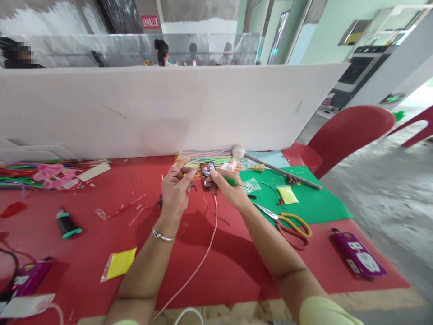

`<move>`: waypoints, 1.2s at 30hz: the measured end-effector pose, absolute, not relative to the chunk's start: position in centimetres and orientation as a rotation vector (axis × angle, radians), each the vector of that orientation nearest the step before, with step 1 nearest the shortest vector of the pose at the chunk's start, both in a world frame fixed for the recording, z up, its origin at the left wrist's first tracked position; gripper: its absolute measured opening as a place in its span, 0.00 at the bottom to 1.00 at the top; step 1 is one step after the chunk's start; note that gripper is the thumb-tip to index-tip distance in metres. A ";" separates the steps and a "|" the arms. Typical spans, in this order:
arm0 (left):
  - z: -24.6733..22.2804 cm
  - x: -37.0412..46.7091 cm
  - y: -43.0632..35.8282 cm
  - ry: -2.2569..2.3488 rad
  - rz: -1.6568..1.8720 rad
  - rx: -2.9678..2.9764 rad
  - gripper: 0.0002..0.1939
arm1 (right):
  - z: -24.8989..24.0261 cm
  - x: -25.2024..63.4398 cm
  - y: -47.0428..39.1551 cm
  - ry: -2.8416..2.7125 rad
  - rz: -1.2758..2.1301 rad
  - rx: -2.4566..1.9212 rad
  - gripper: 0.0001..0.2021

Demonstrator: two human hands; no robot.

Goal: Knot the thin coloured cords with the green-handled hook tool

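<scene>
My left hand [176, 192], with a silver bracelet at its wrist, is raised over the table left of a phone [207, 171]. Its fingers look spread; whether anything thin lies between them cannot be told. My right hand [230, 189] is closed around a green-handled tool [230, 181] with a thin shaft pointing right. The right thumb overlaps the phone's lower screen; I cannot tell whether it touches. A pale cable [215, 225] runs from beneath the phone toward me. Scissors [289, 225] with red and yellow handles lie right of my right forearm.
On the red table [203, 280] lie a box cutter [66, 223], a yellow packet [118, 263], a purple power bank [358, 255] and coloured pipe cleaners [20, 176]. A stick [280, 170] crosses the green sheet [324, 207]. A white board [162, 108] stands behind; a red chair [352, 131] is right.
</scene>
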State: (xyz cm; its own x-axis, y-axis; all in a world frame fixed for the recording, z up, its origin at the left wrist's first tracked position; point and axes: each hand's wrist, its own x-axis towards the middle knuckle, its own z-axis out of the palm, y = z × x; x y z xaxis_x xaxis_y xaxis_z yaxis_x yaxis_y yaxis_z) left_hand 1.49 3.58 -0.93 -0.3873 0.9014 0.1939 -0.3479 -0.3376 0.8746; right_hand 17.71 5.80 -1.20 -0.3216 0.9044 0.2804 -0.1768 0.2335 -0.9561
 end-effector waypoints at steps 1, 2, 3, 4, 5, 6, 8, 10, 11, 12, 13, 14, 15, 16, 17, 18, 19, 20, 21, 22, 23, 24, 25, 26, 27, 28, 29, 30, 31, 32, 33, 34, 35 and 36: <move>-0.9 1.5 3.6 0.974 1.841 0.891 0.26 | -1.2 17.7 5.8 -1.469 1.307 -0.728 0.28; -0.9 1.5 3.6 0.975 1.839 0.894 0.26 | -1.3 17.7 5.8 -1.469 1.305 -0.727 0.28; -0.8 1.6 3.5 0.975 1.840 0.895 0.26 | -1.3 17.7 5.9 -1.469 1.305 -0.723 0.28; -0.8 1.6 3.5 0.974 1.840 0.895 0.26 | -1.3 17.8 5.9 -1.467 1.306 -0.718 0.27; -0.8 1.6 3.5 0.972 1.841 0.893 0.26 | -1.3 17.8 5.9 -1.468 1.309 -0.712 0.27; -0.8 1.6 3.5 0.968 1.842 0.889 0.26 | -1.3 17.8 5.9 -1.466 1.312 -0.708 0.27; -0.8 1.6 3.5 0.960 1.843 0.876 0.25 | -1.3 17.8 5.9 -1.458 1.322 -0.704 0.27; -0.8 1.7 3.5 0.958 1.842 0.865 0.25 | -1.3 17.8 5.9 -1.448 1.326 -0.701 0.26; -0.8 1.7 3.5 0.960 1.843 0.862 0.25 | -1.4 17.8 5.9 -1.446 1.326 -0.694 0.26; -0.8 1.7 3.5 0.962 1.844 0.861 0.24 | -1.4 17.8 5.9 -1.445 1.323 -0.689 0.26; -0.8 1.7 3.5 0.966 1.846 0.860 0.24 | -1.4 17.8 5.9 -1.448 1.321 -0.684 0.25; -0.8 1.7 3.6 0.968 1.847 0.858 0.23 | -1.4 17.8 5.9 -1.447 1.317 -0.682 0.25; -0.8 1.7 3.5 0.969 1.847 0.856 0.23 | -1.4 17.8 5.9 -1.445 1.313 -0.685 0.25; -0.8 1.7 3.5 0.969 1.845 0.853 0.23 | -1.4 17.7 5.8 -1.444 1.312 -0.691 0.25; -0.7 1.7 3.5 0.969 1.844 0.850 0.23 | -1.4 17.7 5.8 -1.444 1.310 -0.699 0.25; -0.7 1.7 3.5 0.969 1.840 0.848 0.23 | -1.4 17.7 5.8 -1.446 1.308 -0.705 0.26; -0.6 1.8 3.5 0.970 1.838 0.847 0.23 | -1.4 17.7 5.8 -1.451 1.306 -0.709 0.26; -0.6 1.8 3.4 0.972 1.836 0.847 0.23 | -1.4 17.7 5.8 -1.457 1.303 -0.711 0.26; -0.6 1.8 3.4 0.974 1.834 0.845 0.23 | -1.4 17.8 5.8 -1.464 1.302 -0.710 0.26; -0.5 1.8 3.4 0.976 1.832 0.843 0.23 | -1.3 17.8 5.8 -1.468 1.301 -0.710 0.26; -0.5 1.8 3.3 0.978 1.830 0.840 0.23 | -1.3 17.8 5.8 -1.470 1.300 -0.710 0.26; -0.5 1.8 3.3 0.978 1.829 0.835 0.22 | -1.3 17.8 5.8 -1.473 1.300 -0.711 0.27; -0.5 1.8 3.3 0.978 1.829 0.830 0.22 | -1.3 17.9 5.9 -1.474 1.300 -0.711 0.27; -0.5 1.8 3.3 0.978 1.827 0.826 0.22 | -1.3 17.9 5.9 -1.476 1.299 -0.713 0.27; -0.5 1.8 3.3 0.979 1.825 0.822 0.22 | -1.3 17.9 5.9 -1.478 1.296 -0.714 0.27; -0.5 1.9 3.3 0.980 1.822 0.821 0.23 | -1.3 17.9 5.9 -1.483 1.293 -0.714 0.27; -0.5 1.9 3.3 0.982 1.818 0.821 0.23 | -1.3 17.9 5.9 -1.485 1.291 -0.715 0.27; -0.5 1.9 3.3 0.983 1.816 0.821 0.23 | -1.3 17.9 5.9 -1.487 1.290 -0.714 0.27; -0.5 1.9 3.3 0.984 1.815 0.820 0.24 | -1.4 17.9 5.8 -1.485 1.291 -0.713 0.27; -0.5 1.9 3.3 0.983 1.815 0.818 0.24 | -1.5 17.9 5.8 -1.481 1.293 -0.709 0.26; -0.5 1.9 3.3 0.980 1.816 0.815 0.24 | -1.5 17.9 5.8 -1.473 1.296 -0.706 0.26; -0.6 1.9 3.4 0.977 1.817 0.811 0.23 | -1.6 17.8 5.8 -1.464 1.299 -0.702 0.25; -0.6 1.9 3.4 0.974 1.818 0.806 0.23 | -1.7 17.8 5.8 -1.457 1.301 -0.699 0.25; -0.7 1.8 3.5 0.972 1.818 0.803 0.22 | -1.7 17.8 5.8 -1.452 1.302 -0.698 0.25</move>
